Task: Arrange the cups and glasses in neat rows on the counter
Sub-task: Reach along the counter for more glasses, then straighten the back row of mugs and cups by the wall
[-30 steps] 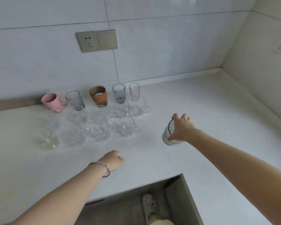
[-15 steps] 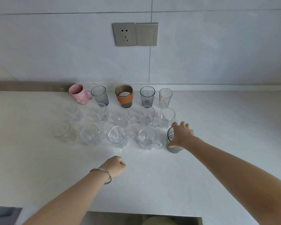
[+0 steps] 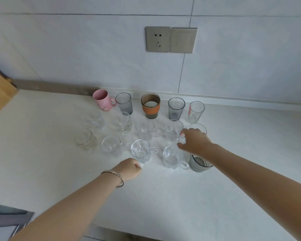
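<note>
No text or label is legible anywhere.

White counter [image 3: 163, 197] — three upright rows: pink mug [image 3: 102, 101] and orange-banded cup [image 3: 150, 106] at back, clear glass mugs [image 3: 140, 151] nearer, grey cup [image 3: 197, 166] front-right.

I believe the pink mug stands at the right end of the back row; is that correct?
Not quite: the head view shows the pink mug at the left end of that back row; a clear glass holds the right end.

Soft even daylight, wide-angle edge warp
</note>
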A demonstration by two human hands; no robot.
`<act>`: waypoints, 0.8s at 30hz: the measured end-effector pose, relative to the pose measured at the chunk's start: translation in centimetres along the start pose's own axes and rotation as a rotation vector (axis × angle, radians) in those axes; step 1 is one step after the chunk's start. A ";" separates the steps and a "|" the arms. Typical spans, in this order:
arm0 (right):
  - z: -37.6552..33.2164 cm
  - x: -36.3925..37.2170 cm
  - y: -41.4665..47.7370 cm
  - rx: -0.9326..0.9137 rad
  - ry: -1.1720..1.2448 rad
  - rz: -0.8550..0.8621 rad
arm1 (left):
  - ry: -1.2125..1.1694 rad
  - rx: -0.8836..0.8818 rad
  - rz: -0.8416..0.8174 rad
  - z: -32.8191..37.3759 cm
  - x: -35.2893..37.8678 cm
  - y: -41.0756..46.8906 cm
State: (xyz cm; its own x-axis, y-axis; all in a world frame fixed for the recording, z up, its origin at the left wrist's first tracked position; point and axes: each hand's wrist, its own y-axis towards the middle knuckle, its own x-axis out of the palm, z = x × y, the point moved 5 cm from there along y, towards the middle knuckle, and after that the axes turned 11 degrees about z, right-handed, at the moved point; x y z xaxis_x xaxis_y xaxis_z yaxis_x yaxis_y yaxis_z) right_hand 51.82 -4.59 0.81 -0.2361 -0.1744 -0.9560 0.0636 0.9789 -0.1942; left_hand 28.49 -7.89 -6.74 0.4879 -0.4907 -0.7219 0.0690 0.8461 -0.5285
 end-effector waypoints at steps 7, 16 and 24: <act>-9.6 -0.4 3.6 -0.095 0.112 -0.106 | -0.018 0.032 0.207 -1.4 -11.7 2.8; -19.8 2.4 11.1 0.030 0.180 -0.046 | 0.141 0.118 0.211 -8.7 -23.2 10.9; -22.9 3.7 17.0 0.211 0.122 -0.024 | 0.204 0.189 0.176 -11.3 -27.9 18.7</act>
State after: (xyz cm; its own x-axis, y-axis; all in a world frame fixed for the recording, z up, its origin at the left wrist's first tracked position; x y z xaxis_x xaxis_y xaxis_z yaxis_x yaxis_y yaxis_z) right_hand 29.83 13.84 -0.99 -0.3540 -0.1705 -0.9196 0.2544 0.9286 -0.2701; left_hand 6.29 19.26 -1.50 0.3235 -0.3487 -0.8796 0.1689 0.9360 -0.3089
